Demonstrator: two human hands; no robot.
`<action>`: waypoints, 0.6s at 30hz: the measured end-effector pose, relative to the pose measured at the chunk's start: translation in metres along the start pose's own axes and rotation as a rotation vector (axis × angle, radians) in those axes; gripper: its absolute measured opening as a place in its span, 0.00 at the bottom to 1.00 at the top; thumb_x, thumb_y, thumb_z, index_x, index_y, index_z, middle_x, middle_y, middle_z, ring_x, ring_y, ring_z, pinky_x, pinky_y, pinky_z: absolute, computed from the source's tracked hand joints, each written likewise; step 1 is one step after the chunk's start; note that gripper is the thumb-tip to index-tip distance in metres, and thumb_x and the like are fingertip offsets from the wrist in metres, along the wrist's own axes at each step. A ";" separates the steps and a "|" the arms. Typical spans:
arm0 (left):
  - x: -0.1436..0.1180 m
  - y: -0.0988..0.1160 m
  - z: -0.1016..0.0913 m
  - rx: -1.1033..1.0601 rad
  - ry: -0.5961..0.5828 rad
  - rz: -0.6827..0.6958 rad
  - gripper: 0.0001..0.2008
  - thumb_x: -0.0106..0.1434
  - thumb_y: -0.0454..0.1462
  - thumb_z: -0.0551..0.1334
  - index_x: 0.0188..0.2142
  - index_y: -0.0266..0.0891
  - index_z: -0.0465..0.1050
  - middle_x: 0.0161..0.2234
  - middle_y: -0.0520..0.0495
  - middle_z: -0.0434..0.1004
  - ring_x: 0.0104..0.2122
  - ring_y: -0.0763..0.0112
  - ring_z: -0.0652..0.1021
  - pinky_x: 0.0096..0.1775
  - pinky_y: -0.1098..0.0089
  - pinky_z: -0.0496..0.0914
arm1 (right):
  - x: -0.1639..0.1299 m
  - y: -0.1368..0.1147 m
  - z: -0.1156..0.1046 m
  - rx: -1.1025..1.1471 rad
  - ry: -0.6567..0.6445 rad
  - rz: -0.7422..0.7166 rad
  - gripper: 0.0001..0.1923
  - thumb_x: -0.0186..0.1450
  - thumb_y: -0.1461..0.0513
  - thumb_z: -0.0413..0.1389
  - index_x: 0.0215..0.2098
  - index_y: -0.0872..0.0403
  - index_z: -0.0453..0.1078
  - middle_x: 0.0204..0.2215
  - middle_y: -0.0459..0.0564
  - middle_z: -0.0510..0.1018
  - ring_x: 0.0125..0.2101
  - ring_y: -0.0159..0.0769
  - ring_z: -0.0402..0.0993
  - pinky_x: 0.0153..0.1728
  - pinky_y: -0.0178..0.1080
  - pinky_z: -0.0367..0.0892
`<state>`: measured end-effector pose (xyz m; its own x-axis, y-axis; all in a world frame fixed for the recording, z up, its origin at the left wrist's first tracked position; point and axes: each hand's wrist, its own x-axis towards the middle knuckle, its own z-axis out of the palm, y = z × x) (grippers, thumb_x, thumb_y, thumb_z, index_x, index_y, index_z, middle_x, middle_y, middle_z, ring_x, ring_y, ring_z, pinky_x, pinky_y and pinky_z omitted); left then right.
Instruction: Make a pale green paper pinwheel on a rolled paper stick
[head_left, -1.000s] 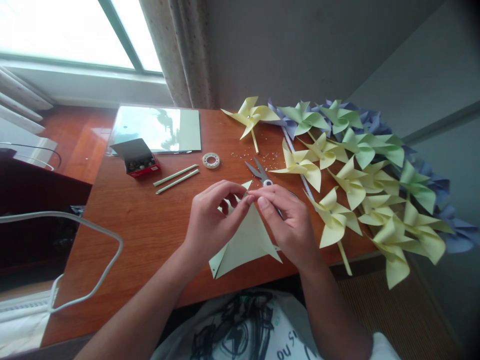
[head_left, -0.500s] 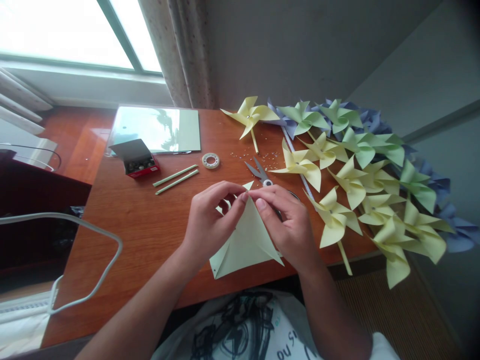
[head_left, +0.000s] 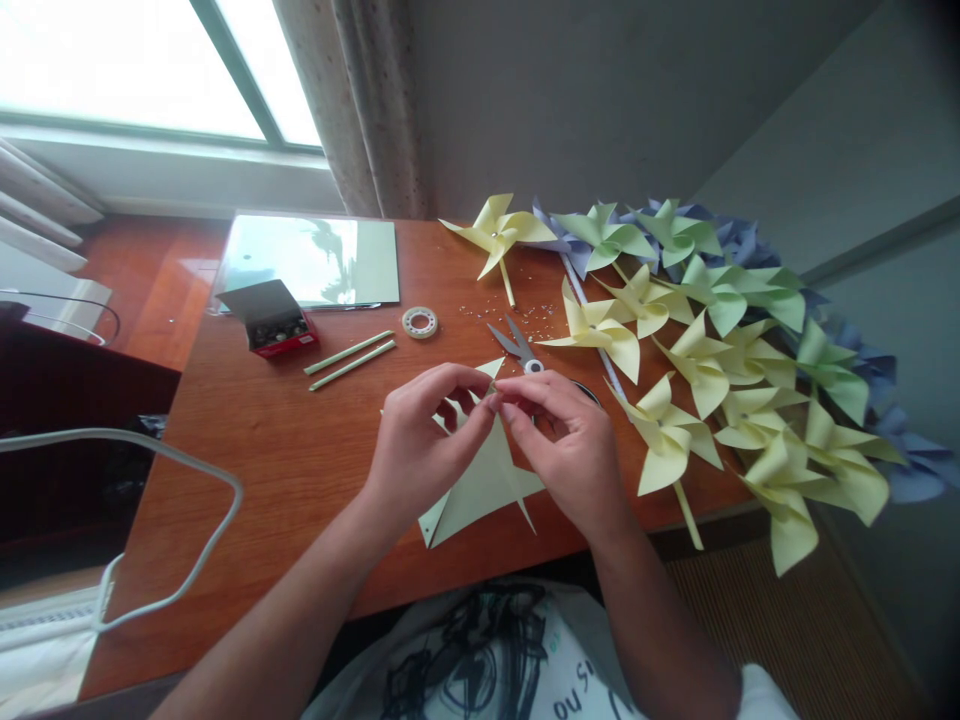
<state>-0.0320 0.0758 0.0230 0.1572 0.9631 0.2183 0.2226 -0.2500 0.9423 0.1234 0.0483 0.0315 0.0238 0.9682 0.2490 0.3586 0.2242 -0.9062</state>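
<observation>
1. Head view: the left hand (head_left: 420,445) and the right hand (head_left: 570,455) meet over the wooden table (head_left: 277,450), just in front of the scissors (head_left: 517,345).
2. Both hands pinch the top tip of a pale yellow paper (head_left: 480,485). The left hand is curled, with thumb and pointer finger closed on the tip. The right hand is curled too, with its fingertips closed on the same tip from the other side.
3. The paper is folded into pointy flaps. Its top tip points away from the person, toward the scissors. It runs long from that tip down to its wide bottom, which lies near the table edge closest to the person. A thin point sticks out at the bottom right.
4. Right of the scissors lies a big bunch of paper pinwheels (head_left: 712,350) in yellow, green and purple.
5. Left of the scissors sits a tape roll (head_left: 420,322). Further left lie two green sticks (head_left: 350,358), side by side.
6. Left of the sticks is a small open box (head_left: 274,325). Behind the box lies a shiny flat sheet (head_left: 315,260).
7. Tiny bits (head_left: 510,305) are scattered just behind the scissors.
</observation>
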 end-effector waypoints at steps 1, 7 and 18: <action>0.000 0.000 0.000 0.001 -0.002 -0.001 0.03 0.63 0.35 0.66 0.36 0.36 0.78 0.30 0.49 0.79 0.28 0.74 0.76 0.28 0.74 0.70 | 0.000 -0.001 0.000 -0.004 -0.001 0.003 0.09 0.68 0.66 0.60 0.43 0.49 0.79 0.39 0.48 0.80 0.39 0.35 0.77 0.40 0.38 0.73; 0.001 0.001 -0.001 0.013 -0.033 -0.002 0.03 0.64 0.33 0.64 0.35 0.37 0.78 0.30 0.49 0.80 0.28 0.73 0.77 0.29 0.74 0.71 | 0.003 -0.001 0.000 -0.004 -0.004 -0.010 0.07 0.67 0.66 0.59 0.41 0.50 0.78 0.38 0.47 0.80 0.39 0.36 0.78 0.40 0.38 0.73; 0.000 0.005 0.000 0.025 -0.059 0.004 0.05 0.64 0.32 0.63 0.36 0.38 0.79 0.29 0.49 0.80 0.27 0.72 0.77 0.30 0.74 0.71 | 0.010 0.002 -0.002 -0.042 0.008 0.044 0.03 0.68 0.63 0.58 0.36 0.50 0.73 0.34 0.47 0.78 0.37 0.37 0.77 0.39 0.40 0.74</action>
<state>-0.0314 0.0751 0.0274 0.2141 0.9548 0.2062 0.2461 -0.2570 0.9346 0.1257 0.0577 0.0331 0.0482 0.9760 0.2123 0.3961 0.1765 -0.9011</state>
